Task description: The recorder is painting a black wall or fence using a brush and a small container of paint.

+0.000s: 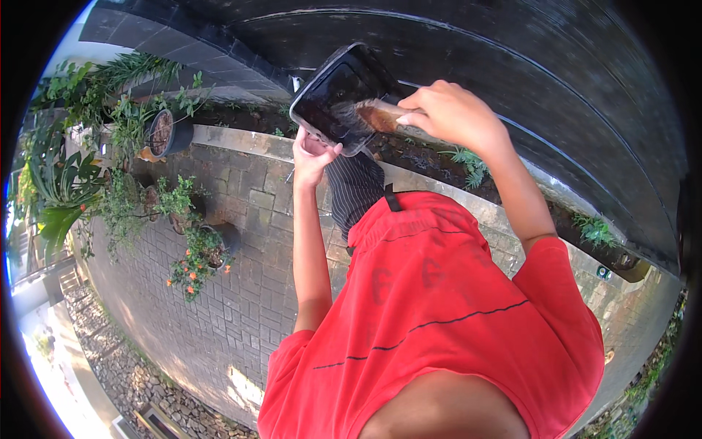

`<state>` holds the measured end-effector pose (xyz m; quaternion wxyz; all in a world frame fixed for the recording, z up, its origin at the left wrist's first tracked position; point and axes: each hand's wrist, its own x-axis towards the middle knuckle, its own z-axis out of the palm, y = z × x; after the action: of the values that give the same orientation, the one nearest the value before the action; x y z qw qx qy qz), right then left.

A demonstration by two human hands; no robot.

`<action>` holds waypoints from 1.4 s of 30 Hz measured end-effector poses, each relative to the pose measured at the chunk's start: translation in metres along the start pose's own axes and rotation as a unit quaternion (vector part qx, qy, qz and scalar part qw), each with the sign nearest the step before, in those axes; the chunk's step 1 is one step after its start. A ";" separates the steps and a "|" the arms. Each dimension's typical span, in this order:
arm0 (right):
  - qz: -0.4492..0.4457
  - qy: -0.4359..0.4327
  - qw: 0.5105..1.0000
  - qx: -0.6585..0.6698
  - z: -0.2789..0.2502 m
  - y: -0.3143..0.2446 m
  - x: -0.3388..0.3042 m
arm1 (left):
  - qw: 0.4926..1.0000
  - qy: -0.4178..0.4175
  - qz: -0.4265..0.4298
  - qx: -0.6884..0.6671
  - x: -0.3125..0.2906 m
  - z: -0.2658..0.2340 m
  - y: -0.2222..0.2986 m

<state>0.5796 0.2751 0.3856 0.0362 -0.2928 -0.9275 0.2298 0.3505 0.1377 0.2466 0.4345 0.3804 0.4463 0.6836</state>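
The left hand (314, 155) holds a black rectangular container (333, 86) by its near left corner. The thumb lies near the rim, but the other fingers go partly behind the wall, so I cannot tell how they are placed there. The container is tilted, with its opening toward the viewer, and it is on the far side of the person, in front of a dark wall (541, 88). Its inside looks dark and shiny; whether there is water in it, I cannot tell.

The right hand (457, 115) is closed around the handle of a brush (378, 117), coming from the right. The palm hides the end of the handle. The pale bristles are inside the container, at its near right part, and their tips are hard to separate from the reflections.

Nearer stands the red shirt (446, 293) of the person; it covers most of the striped trousers (354, 186), and the feet are not clearly seen. To the left, on the paving (256, 293), are potted plants, among them one with orange flowers (191, 274). The leaves at the far left are cut by the dark round border.
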 end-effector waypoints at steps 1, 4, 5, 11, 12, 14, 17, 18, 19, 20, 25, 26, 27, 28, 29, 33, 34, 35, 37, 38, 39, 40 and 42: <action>-0.004 0.002 1.000 -0.002 0.001 0.009 -0.003 | 1.000 0.001 0.005 0.000 0.001 0.001 0.001; -0.029 0.158 0.986 0.046 0.002 0.032 -0.008 | 0.996 0.052 -0.009 -0.071 0.001 0.011 0.001; 0.033 0.123 0.977 0.173 -0.001 0.032 -0.012 | 0.994 0.078 -0.024 -0.074 -0.005 0.009 -0.002; 0.144 0.204 0.768 0.589 0.043 0.064 -0.015 | 0.973 0.187 -0.068 -0.113 -0.020 0.006 -0.028; 0.151 0.228 0.757 0.594 0.047 0.066 -0.014 | 0.970 0.194 -0.059 -0.131 -0.023 0.005 -0.029; 0.163 0.226 0.757 0.591 0.050 0.065 -0.011 | 0.967 0.215 -0.071 -0.119 -0.033 -0.004 -0.035; 0.124 0.168 0.732 0.649 0.050 0.062 0.004 | 0.964 0.218 -0.066 -0.139 -0.043 -0.006 -0.037; 0.111 0.150 0.719 0.669 0.048 0.059 0.012 | 0.960 0.231 -0.066 -0.146 -0.048 -0.008 -0.039; 0.098 0.150 0.746 0.642 0.046 0.055 0.023 | 0.953 0.253 -0.071 -0.149 -0.051 -0.009 -0.039; 0.096 0.149 0.748 0.640 0.046 0.053 0.035 | 0.953 0.253 -0.069 -0.151 -0.053 -0.011 -0.040; 0.071 0.175 0.787 0.587 0.028 0.045 0.107 | 0.950 0.268 -0.058 -0.152 -0.059 -0.016 -0.039; 0.071 0.176 0.787 0.587 0.024 0.050 0.124 | 0.952 0.264 -0.057 -0.145 -0.061 -0.016 -0.039; 0.075 0.205 0.790 0.572 0.026 0.058 0.144 | 0.947 0.277 -0.058 -0.154 -0.062 -0.015 -0.040; 0.077 0.234 0.793 0.558 0.026 0.060 0.158 | 0.947 0.278 -0.057 -0.152 -0.062 -0.014 -0.038; 0.097 0.276 0.790 0.538 0.028 0.065 0.165 | 0.947 0.279 -0.048 -0.151 -0.062 -0.012 -0.036; 0.147 0.353 0.795 0.471 0.050 0.080 0.163 | 0.945 0.284 -0.032 -0.156 -0.062 -0.015 -0.031; 0.156 0.405 0.793 0.427 0.056 0.082 0.159 | 0.945 0.285 -0.032 -0.154 -0.062 -0.017 -0.031; 0.185 0.402 0.773 0.455 0.059 0.089 0.151 | 0.946 0.284 -0.035 -0.149 -0.062 -0.018 -0.030; 0.194 0.428 0.758 0.453 0.065 0.098 0.134 | 0.947 0.283 -0.034 -0.150 -0.061 -0.021 -0.030; 0.199 0.440 0.751 0.451 0.069 0.100 0.125 | 0.947 0.282 -0.034 -0.149 -0.063 -0.023 -0.029; 0.221 0.439 0.745 0.451 0.070 0.108 0.115 | 0.947 0.282 -0.036 -0.149 -0.061 -0.023 -0.029; 0.253 0.408 0.739 0.472 0.068 0.105 0.103 | 0.946 0.288 -0.036 -0.148 -0.062 -0.025 -0.031; 0.272 0.354 0.710 0.544 0.064 0.098 0.079 | 0.945 0.288 -0.043 -0.149 -0.065 -0.029 -0.036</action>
<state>0.5532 0.3646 0.2797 0.4511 -0.5223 -0.4409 0.5738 0.3553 0.0768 0.1956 0.3679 0.0790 0.4617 0.8033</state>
